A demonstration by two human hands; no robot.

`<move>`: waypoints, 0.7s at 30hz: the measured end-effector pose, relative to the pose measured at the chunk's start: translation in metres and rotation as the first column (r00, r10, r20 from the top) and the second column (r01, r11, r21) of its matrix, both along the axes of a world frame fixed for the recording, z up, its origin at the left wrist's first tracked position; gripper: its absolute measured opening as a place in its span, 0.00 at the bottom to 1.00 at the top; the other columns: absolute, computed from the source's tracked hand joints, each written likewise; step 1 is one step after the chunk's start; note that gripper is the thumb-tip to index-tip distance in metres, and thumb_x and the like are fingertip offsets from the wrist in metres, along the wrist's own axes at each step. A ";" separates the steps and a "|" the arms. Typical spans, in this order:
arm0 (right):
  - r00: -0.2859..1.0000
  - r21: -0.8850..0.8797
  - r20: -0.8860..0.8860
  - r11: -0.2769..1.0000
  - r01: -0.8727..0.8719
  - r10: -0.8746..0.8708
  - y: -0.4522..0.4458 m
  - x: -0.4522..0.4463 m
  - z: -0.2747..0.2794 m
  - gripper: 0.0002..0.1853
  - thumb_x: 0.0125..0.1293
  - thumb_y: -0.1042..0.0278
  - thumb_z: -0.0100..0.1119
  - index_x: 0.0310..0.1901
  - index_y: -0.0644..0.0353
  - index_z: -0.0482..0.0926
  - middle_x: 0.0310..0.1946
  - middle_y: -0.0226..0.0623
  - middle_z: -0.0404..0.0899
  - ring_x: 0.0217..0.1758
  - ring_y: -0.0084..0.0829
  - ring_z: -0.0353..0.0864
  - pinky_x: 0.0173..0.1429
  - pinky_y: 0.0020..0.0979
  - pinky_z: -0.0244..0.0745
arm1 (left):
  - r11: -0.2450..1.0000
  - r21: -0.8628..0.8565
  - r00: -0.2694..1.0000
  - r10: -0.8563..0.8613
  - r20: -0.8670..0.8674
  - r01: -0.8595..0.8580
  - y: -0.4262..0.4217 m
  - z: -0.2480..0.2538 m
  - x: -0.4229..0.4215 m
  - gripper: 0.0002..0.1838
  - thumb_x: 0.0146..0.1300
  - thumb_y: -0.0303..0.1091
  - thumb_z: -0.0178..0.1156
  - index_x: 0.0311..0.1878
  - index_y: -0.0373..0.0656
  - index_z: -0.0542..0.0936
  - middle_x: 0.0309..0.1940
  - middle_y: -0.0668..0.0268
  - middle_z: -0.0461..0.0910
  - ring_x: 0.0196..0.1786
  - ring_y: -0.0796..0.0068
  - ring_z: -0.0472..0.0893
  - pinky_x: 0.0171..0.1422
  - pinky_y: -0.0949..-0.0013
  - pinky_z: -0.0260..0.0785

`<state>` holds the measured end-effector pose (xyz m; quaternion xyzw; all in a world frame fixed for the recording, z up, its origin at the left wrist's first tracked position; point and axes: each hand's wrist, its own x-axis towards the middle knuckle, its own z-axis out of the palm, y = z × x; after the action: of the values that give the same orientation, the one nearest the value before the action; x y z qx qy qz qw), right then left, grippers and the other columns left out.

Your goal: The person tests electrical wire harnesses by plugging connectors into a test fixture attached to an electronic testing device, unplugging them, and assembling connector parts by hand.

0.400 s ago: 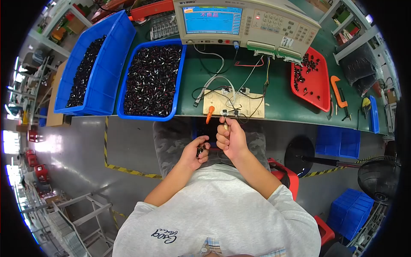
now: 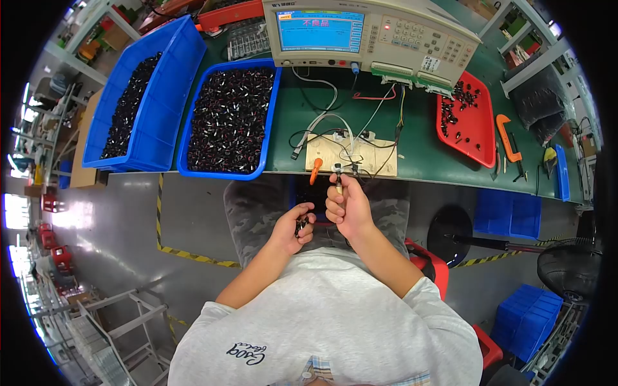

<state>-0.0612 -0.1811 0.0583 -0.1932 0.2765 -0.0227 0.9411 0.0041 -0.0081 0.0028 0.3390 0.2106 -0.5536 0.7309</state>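
My left hand (image 2: 294, 228) is curled round several small dark parts (image 2: 300, 224), below the table's front edge. Up and to the right, my right hand (image 2: 348, 209) pinches a small dark component (image 2: 338, 180) at the front edge of a light board (image 2: 315, 151). The component's upper end meets a white-and-black socket (image 2: 337, 167) on that board. Beside it an orange handle (image 2: 316, 168) sticks out over the edge. Wires run from the board to a tester (image 2: 412, 48) with a lit blue screen (image 2: 319, 32).
On the left, a blue tray (image 2: 185, 145) and a deeper blue bin (image 2: 151, 132) hold many small dark parts. At the right are a red tray (image 2: 476, 122) with scattered parts, an orange tool (image 2: 508, 138) and a blue holder (image 2: 562, 170). A fan (image 2: 570, 267) stands lower right.
My legs have spread slightly apart below the table. Both hands keep almost the same place and grip.
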 end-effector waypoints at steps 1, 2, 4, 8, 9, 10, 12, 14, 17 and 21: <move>1.000 -0.008 -0.006 1.000 -0.004 0.004 0.000 0.000 0.001 0.10 0.78 0.56 0.45 0.47 0.51 0.72 0.19 0.21 0.60 0.14 0.16 0.53 0.16 0.23 0.49 | 1.000 0.001 1.000 0.000 0.000 0.000 0.000 0.000 0.000 0.09 0.75 0.36 0.51 0.52 0.45 0.73 0.28 0.65 0.75 0.15 0.80 0.63 0.16 0.74 0.53; 1.000 -0.016 -0.012 1.000 -0.007 0.007 0.000 0.000 0.002 0.10 0.78 0.56 0.46 0.47 0.51 0.72 0.19 0.21 0.60 0.14 0.16 0.53 0.16 0.23 0.49 | 1.000 0.002 1.000 -0.001 0.000 0.001 0.001 0.000 0.000 0.09 0.75 0.36 0.51 0.52 0.45 0.73 0.28 0.65 0.75 0.15 0.80 0.63 0.16 0.74 0.53; 0.999 -0.032 -0.037 0.999 -0.008 0.007 0.000 0.000 0.005 0.09 0.78 0.57 0.47 0.47 0.52 0.72 0.19 0.21 0.60 0.14 0.16 0.53 0.16 0.23 0.48 | 1.000 0.002 1.000 -0.003 -0.002 0.003 0.000 -0.001 -0.002 0.09 0.75 0.36 0.51 0.52 0.45 0.73 0.28 0.66 0.76 0.15 0.80 0.63 0.16 0.74 0.53; 0.999 -0.026 -0.048 1.000 -0.001 -0.001 0.001 0.002 0.006 0.08 0.79 0.57 0.47 0.46 0.49 0.73 0.19 0.20 0.58 0.14 0.16 0.51 0.15 0.22 0.47 | 1.000 -0.005 1.000 -0.016 -0.022 0.015 -0.002 0.001 -0.005 0.09 0.75 0.36 0.51 0.52 0.45 0.73 0.29 0.66 0.76 0.15 0.80 0.63 0.16 0.75 0.53; 0.999 -0.029 -0.045 1.000 0.000 -0.001 0.001 0.002 0.005 0.08 0.79 0.57 0.48 0.46 0.50 0.73 0.19 0.20 0.58 0.14 0.16 0.51 0.15 0.22 0.47 | 1.000 -0.005 1.000 -0.018 -0.021 0.018 -0.003 0.001 -0.005 0.09 0.75 0.36 0.51 0.52 0.45 0.73 0.28 0.66 0.75 0.15 0.80 0.63 0.16 0.75 0.53; 0.999 -0.032 -0.043 0.999 0.000 -0.001 0.001 0.002 0.004 0.08 0.79 0.57 0.48 0.47 0.50 0.73 0.19 0.20 0.58 0.14 0.16 0.51 0.15 0.22 0.47 | 1.000 -0.005 1.000 -0.021 -0.020 0.020 -0.003 0.001 -0.006 0.09 0.75 0.36 0.51 0.52 0.46 0.73 0.28 0.66 0.75 0.15 0.80 0.63 0.16 0.75 0.53; 0.999 -0.043 -0.044 0.999 0.007 -0.009 0.002 0.001 0.005 0.09 0.79 0.57 0.48 0.47 0.51 0.73 0.19 0.21 0.59 0.14 0.16 0.53 0.16 0.22 0.48 | 1.000 -0.002 1.000 -0.020 -0.020 0.020 -0.002 0.001 -0.007 0.09 0.75 0.36 0.51 0.53 0.46 0.73 0.29 0.66 0.75 0.15 0.80 0.63 0.16 0.75 0.53; 0.999 -0.061 -0.048 0.998 0.021 -0.024 0.004 0.001 0.008 0.09 0.79 0.58 0.49 0.48 0.52 0.73 0.20 0.21 0.61 0.15 0.16 0.55 0.16 0.22 0.50 | 1.000 0.002 1.000 -0.015 -0.018 0.015 -0.002 0.002 -0.006 0.09 0.74 0.36 0.51 0.53 0.46 0.74 0.29 0.66 0.75 0.15 0.80 0.63 0.16 0.75 0.53; 0.999 -0.112 -0.016 0.993 0.038 -0.040 0.005 0.000 0.004 0.11 0.80 0.58 0.50 0.50 0.55 0.73 0.22 0.22 0.63 0.17 0.16 0.57 0.19 0.22 0.54 | 1.000 -0.002 1.000 -0.005 -0.015 0.005 0.000 -0.001 -0.006 0.09 0.74 0.36 0.52 0.53 0.46 0.74 0.29 0.66 0.76 0.15 0.80 0.64 0.16 0.74 0.53; 0.999 -0.121 0.005 0.992 0.033 -0.033 0.005 -0.002 0.003 0.12 0.81 0.57 0.49 0.51 0.57 0.73 0.23 0.23 0.66 0.18 0.15 0.60 0.21 0.21 0.57 | 1.000 0.002 0.999 0.007 -0.037 -0.007 0.003 -0.003 -0.007 0.09 0.74 0.35 0.52 0.53 0.46 0.74 0.29 0.66 0.76 0.15 0.80 0.64 0.16 0.74 0.53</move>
<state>-0.0635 -0.1761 0.0613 -0.2453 0.2764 -0.0551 0.9276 -0.0034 -0.0048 -0.0007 0.3286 0.2257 -0.5572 0.7284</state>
